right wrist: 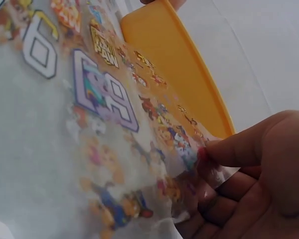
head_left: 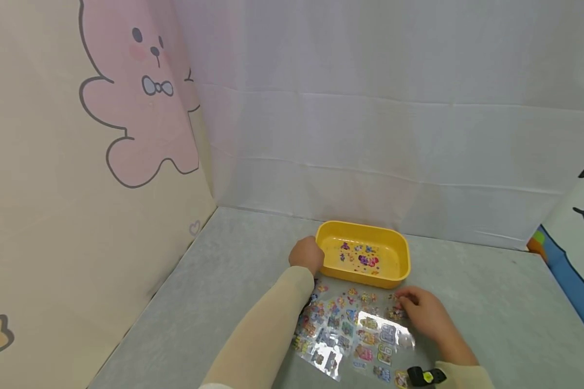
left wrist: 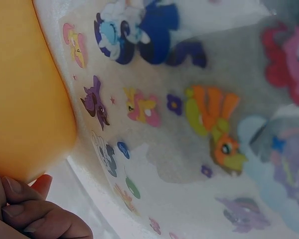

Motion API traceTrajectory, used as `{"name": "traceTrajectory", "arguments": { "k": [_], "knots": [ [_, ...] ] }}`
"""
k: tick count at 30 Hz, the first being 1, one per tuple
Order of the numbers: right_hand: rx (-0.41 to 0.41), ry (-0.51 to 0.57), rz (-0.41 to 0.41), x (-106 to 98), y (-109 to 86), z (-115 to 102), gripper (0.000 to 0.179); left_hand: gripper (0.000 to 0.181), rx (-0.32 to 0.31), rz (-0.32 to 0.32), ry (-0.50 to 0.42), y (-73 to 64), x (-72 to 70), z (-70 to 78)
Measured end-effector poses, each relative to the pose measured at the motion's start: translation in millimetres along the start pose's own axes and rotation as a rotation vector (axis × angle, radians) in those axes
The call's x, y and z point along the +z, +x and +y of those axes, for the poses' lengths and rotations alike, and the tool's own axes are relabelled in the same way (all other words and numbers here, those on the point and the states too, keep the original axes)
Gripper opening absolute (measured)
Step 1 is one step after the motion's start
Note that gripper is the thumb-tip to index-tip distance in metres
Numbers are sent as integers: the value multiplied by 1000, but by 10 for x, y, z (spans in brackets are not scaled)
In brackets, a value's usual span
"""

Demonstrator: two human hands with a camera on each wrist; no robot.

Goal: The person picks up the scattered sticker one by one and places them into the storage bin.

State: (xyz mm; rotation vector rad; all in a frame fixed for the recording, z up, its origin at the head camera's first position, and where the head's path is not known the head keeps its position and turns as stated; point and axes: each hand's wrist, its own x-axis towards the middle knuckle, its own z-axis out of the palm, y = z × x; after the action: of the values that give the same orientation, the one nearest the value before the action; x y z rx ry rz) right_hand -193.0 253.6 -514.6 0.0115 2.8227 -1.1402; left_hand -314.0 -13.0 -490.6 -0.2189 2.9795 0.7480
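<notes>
A shallow yellow plastic tray (head_left: 400,254) stands against the back curtain with a clear sheet of small cartoon stickers (head_left: 368,260) lying inside. My left hand (head_left: 306,255) grips the tray's left end, and its curled fingers (left wrist: 50,219) show beside the yellow wall in the left wrist view. Clear sticker sheets (head_left: 343,329) with colourful cartoon figures and numbers lie in front of the tray, partly overlapping and shiny. Thumb and fingers of my right hand (head_left: 425,316) pinch the far right corner of a sticker sheet (right wrist: 104,94), lifted a little. My left forearm covers part of the sheets' left edge.
The grey tabletop (head_left: 472,292) extends on both sides of the tray. A white curtain (head_left: 370,124) hangs behind it, and a cloth with a pink bear (head_left: 141,119) hangs on the left. A black strap (head_left: 425,376) is around the right wrist.
</notes>
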Motion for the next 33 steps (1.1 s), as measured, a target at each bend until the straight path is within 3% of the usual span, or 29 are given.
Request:
{"name": "traceTrajectory", "arguments": {
  "k": [3, 10, 15, 21, 28, 33],
  "knots": [
    [-22, 38, -4, -39, -8, 12, 21, 24, 2, 2, 4, -24, -27, 5],
    [32, 81, 19, -136, -6, -27, 24, 23, -4, -4, -2, -5, -24, 0],
    [27, 156, 63, -186, -10, -60, 24, 23, -5, -1, -5, 20, -6, -17],
    [46, 200, 121, -235, 46, -72, 27, 25, -12, -3, 1, 23, -3, -21],
    [37, 310, 125, -282, 157, -62, 32, 27, -9, -9, -9, 19, -4, -11],
    [37, 284, 138, -311, 228, -107, 32, 24, -14, -17, -18, 1, 0, -1]
  ]
}}
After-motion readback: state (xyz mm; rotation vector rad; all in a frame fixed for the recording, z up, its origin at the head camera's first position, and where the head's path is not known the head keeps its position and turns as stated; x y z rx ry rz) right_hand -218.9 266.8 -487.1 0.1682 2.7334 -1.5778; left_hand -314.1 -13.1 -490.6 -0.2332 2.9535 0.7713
